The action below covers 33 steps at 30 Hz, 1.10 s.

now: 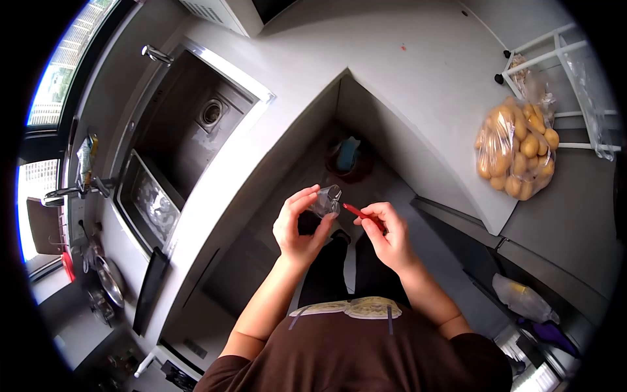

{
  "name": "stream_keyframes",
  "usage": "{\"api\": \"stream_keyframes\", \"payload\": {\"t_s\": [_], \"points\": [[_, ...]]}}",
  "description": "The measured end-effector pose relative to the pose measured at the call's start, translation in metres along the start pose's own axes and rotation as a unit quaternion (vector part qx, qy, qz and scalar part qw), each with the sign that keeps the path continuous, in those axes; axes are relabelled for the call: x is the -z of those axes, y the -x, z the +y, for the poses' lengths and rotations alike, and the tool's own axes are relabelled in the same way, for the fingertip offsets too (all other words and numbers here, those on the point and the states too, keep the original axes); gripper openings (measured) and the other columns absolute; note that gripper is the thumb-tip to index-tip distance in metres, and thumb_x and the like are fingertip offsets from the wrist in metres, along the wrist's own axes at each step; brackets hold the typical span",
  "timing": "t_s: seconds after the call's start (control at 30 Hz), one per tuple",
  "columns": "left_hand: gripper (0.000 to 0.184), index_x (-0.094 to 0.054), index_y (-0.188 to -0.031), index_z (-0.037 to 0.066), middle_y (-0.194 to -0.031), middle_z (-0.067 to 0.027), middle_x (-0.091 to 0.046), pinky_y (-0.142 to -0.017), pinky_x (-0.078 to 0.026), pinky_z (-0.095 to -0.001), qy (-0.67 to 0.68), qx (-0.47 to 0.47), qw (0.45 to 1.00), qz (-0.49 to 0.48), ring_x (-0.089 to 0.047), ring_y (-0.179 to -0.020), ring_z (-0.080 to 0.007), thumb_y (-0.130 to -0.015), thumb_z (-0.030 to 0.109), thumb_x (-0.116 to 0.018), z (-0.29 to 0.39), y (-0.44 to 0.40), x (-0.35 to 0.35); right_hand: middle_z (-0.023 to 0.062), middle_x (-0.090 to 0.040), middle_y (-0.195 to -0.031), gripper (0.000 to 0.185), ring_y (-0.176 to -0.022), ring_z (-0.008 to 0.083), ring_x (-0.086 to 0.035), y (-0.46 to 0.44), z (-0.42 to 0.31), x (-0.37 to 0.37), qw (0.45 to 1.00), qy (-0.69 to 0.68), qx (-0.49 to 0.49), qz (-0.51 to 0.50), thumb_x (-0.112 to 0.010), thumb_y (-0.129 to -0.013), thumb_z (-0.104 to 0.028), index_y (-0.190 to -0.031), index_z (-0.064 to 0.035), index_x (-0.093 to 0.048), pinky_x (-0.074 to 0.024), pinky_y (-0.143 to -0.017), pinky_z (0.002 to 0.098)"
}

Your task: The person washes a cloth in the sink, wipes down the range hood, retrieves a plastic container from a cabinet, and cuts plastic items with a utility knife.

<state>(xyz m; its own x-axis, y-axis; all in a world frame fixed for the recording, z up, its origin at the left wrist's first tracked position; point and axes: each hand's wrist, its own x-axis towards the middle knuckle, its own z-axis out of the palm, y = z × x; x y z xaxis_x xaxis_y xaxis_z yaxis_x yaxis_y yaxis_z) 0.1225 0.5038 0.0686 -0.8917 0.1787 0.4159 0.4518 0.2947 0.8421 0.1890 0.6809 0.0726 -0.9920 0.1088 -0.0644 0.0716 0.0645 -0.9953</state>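
Note:
In the head view, my left hand [297, 230] is closed around a small clear cup-like piece [326, 198], which is tilted with its wider end to the right. My right hand [390, 236] pinches a slim red tool [353, 210]. The red tip points up and left, close to the clear piece; I cannot tell whether they touch. What kind of tool it is does not show, as my fingers cover its rear part. Both hands are in front of my body, above the dark floor.
Below and beyond my hands, a round reddish bin [356, 174] holding a blue item [348, 153] stands in the counter's corner. A sink [189, 117] is on the left. On the right counter lies a bag of potatoes [519, 147] beside a white rack [575, 85].

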Motion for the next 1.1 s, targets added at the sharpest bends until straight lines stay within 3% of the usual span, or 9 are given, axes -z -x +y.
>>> {"api": "stream_keyframes", "payload": {"t_s": [0.1, 0.4, 0.67, 0.73, 0.83, 0.87, 1.0, 1.07, 1.1], "points": [[0.05, -0.054, -0.107, -0.002, -0.107, -0.0195, -0.061, -0.081, -0.052, -0.0335, -0.005, 0.013, 1.0, 0.006, -0.063, -0.101, -0.0293, -0.064, -0.004, -0.078, -0.001, 0.011, -0.02, 0.0089, -0.065, -0.083, 0.01, -0.075, 0.0102, -0.064, 0.005, 0.017, 0.017, 0.999, 0.008, -0.034, -0.008, -0.056, -0.09, -0.003, -0.099, 0.0022, -0.054, -0.0464, -0.061, 0.0196], [0.054, -0.053, -0.107, -0.001, -0.106, -0.0177, -0.062, -0.085, -0.051, -0.0348, -0.029, 0.055, 0.996, 0.067, -0.062, -0.103, -0.0289, -0.06, -0.005, -0.08, -0.051, 0.057, -0.111, 0.0097, -0.065, -0.085, 0.011, -0.077, 0.0121, -0.064, 0.002, 0.117, 0.069, 1.0, 0.004, -0.021, -0.019, -0.056, -0.089, 0.0, -0.099, 0.0019, -0.053, -0.0492, -0.064, 0.0212], [0.05, -0.055, -0.104, -0.002, -0.104, -0.0177, -0.063, -0.086, -0.05, -0.0354, -0.002, 0.057, 0.995, 0.077, -0.062, -0.102, -0.0291, -0.061, -0.002, -0.081, -0.185, 0.114, -0.187, 0.0091, -0.066, -0.084, 0.012, -0.069, 0.008, -0.058, -0.02, 0.285, 0.078, 0.999, -0.02, -0.018, -0.022, -0.056, -0.09, -0.004, -0.1, 0.0012, -0.053, -0.0455, -0.062, 0.0203], [0.048, -0.055, -0.102, -0.001, -0.103, -0.0175, -0.064, -0.085, -0.049, -0.0348, -0.012, 0.039, 0.997, 0.072, -0.063, -0.101, -0.0288, -0.062, 0.001, -0.082, -0.218, 0.129, -0.198, 0.0109, -0.065, -0.09, 0.013, -0.081, 0.0117, -0.06, -0.022, 0.322, 0.076, 0.997, -0.033, -0.054, -0.051, -0.054, -0.092, -0.004, -0.104, 0.0008, -0.051, -0.0471, -0.077, 0.0247], [0.048, -0.055, -0.103, -0.001, -0.103, -0.0176, -0.064, -0.084, -0.049, -0.0337, -0.019, 0.053, 0.997, 0.058, -0.063, -0.1, -0.0282, -0.063, 0.003, -0.083, -0.267, 0.147, -0.209, 0.011, -0.065, -0.091, 0.013, -0.082, 0.0121, -0.06, -0.03, 0.382, 0.07, 0.997, -0.022, -0.052, -0.059, -0.053, -0.092, -0.004, -0.104, 0.0008, -0.05, -0.0471, -0.078, 0.0249], [0.048, -0.055, -0.103, -0.001, -0.104, -0.0176, -0.064, -0.084, -0.049, -0.0335, -0.013, 0.075, 0.996, 0.056, -0.063, -0.1, -0.0275, -0.064, 0.006, -0.083, -0.284, 0.154, -0.218, 0.0086, -0.066, -0.087, 0.013, -0.073, 0.0082, -0.059, -0.034, 0.404, 0.067, 0.999, -0.025, -0.035, -0.034, -0.056, -0.091, -0.005, -0.102, 0.0008, -0.053, -0.0449, -0.064, 0.0203], [0.048, -0.055, -0.103, -0.001, -0.105, -0.0171, -0.064, -0.084, -0.049, -0.0341, -0.018, 0.061, 0.998, 0.025, -0.063, -0.1, -0.0272, -0.065, 0.006, -0.082, -0.336, 0.173, -0.241, 0.0084, -0.066, -0.087, 0.013, -0.074, 0.0088, -0.059, -0.045, 0.467, 0.068, 0.997, -0.044, -0.044, -0.038, -0.056, -0.091, -0.005, -0.102, 0.0007, -0.053, -0.0447, -0.063, 0.0202], [0.047, -0.056, -0.103, 0.0, -0.107, -0.0167, -0.064, -0.087, -0.048, -0.0343, -0.01, 0.107, 0.994, 0.024, -0.062, -0.102, -0.0262, -0.065, 0.006, -0.082, -0.352, 0.183, -0.249, 0.0109, -0.064, -0.092, 0.015, -0.085, 0.0134, -0.061, -0.047, 0.486, 0.073, 0.993, -0.048, -0.071, -0.079, -0.053, -0.09, 0.001, -0.105, 0.0011, -0.05, -0.047, -0.078, 0.0252], [0.047, -0.056, -0.103, 0.0, -0.107, -0.0167, -0.064, -0.087, -0.048, -0.0343, -0.007, 0.101, 0.995, 0.025, -0.062, -0.102, -0.0262, -0.065, 0.006, -0.082, -0.359, 0.186, -0.253, 0.0109, -0.064, -0.092, 0.015, -0.085, 0.0134, -0.061, -0.05, 0.493, 0.074, 0.994, -0.046, -0.065, -0.076, -0.053, -0.09, 0.001, -0.105, 0.0011, -0.05, -0.047, -0.078, 0.0252]]}}
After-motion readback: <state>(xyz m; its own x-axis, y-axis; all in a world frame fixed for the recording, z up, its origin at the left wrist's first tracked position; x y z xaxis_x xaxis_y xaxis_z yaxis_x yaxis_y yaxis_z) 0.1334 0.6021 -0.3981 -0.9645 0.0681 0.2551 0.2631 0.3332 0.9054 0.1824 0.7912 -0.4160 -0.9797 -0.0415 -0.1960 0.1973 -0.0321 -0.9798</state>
